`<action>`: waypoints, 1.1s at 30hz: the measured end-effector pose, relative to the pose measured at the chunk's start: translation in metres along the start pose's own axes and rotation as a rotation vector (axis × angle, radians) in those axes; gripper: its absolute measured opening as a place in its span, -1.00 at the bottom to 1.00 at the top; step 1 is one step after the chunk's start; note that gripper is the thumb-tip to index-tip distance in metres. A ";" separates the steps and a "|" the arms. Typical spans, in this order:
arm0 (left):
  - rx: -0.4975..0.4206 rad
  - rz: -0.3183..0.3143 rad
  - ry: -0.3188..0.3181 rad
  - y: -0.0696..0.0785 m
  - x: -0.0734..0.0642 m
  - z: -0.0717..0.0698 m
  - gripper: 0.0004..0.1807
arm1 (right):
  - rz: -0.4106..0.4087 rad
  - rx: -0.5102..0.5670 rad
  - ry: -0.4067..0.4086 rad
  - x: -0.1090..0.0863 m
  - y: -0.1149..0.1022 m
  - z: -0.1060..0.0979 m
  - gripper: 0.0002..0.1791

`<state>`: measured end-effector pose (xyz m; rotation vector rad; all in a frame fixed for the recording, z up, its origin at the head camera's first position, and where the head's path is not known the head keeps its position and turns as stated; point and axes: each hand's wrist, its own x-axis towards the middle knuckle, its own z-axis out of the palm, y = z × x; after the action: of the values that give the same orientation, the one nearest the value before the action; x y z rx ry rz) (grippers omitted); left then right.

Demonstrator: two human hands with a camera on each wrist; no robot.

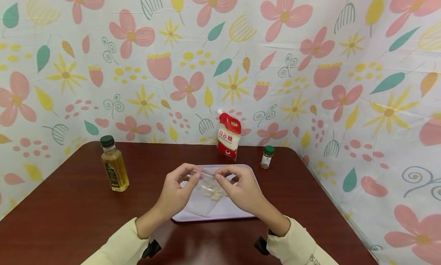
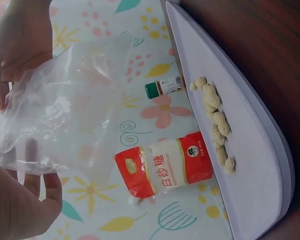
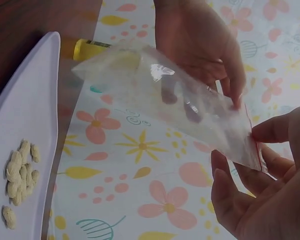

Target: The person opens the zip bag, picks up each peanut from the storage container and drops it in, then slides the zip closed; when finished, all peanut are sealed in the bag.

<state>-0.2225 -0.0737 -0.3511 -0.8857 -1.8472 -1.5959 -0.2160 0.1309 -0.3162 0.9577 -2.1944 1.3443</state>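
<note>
A clear plastic zip-lock bag [image 1: 201,204] hangs over the lilac tray [image 1: 237,212], its top edge held between both hands. My left hand [image 1: 176,187] pinches the bag at one end of the zip strip with thumb and fingers. At the other end, my right hand [image 1: 244,185] grips it the same way. The right wrist view shows a red line along the bag's mouth and nothing inside the bag [image 3: 160,95]. Several unshelled peanuts [image 2: 218,123] lie in a cluster on the tray, and in the head view they show partly through the plastic.
A red and white pouch of white sugar [image 1: 229,138] stands behind the tray. Right of it is a small green-capped seasoning jar [image 1: 266,158]. On the left stands a bottle of yellow oil [image 1: 116,169] with a dark green cap. Flowered cloth [image 1: 193,85] surrounds the dark brown table [image 1: 69,203].
</note>
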 end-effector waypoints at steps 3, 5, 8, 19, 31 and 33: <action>0.041 0.009 -0.012 -0.001 0.003 0.000 -0.85 | 0.026 0.004 -0.006 -0.001 -0.001 0.001 -0.91; 0.068 -0.002 -0.013 -0.002 0.003 0.001 -0.86 | 0.044 0.000 -0.019 -0.003 -0.001 0.002 -0.90; 0.129 -0.012 -0.013 -0.003 0.004 0.001 -0.88 | 0.062 -0.014 -0.028 -0.003 -0.001 0.003 -0.89; 0.284 0.050 0.154 -0.001 0.004 0.005 -0.77 | 0.132 0.015 0.033 -0.001 -0.002 0.003 -0.91; 0.253 -0.134 0.032 0.006 0.001 0.014 -0.93 | 0.224 0.108 0.051 -0.002 -0.001 0.007 -0.92; 0.231 -0.199 -0.020 0.008 0.002 0.016 -0.91 | 0.227 0.121 0.048 -0.002 -0.001 0.009 -0.92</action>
<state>-0.2170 -0.0564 -0.3471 -0.6346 -2.1383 -1.4511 -0.2135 0.1236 -0.3209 0.7255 -2.2606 1.6012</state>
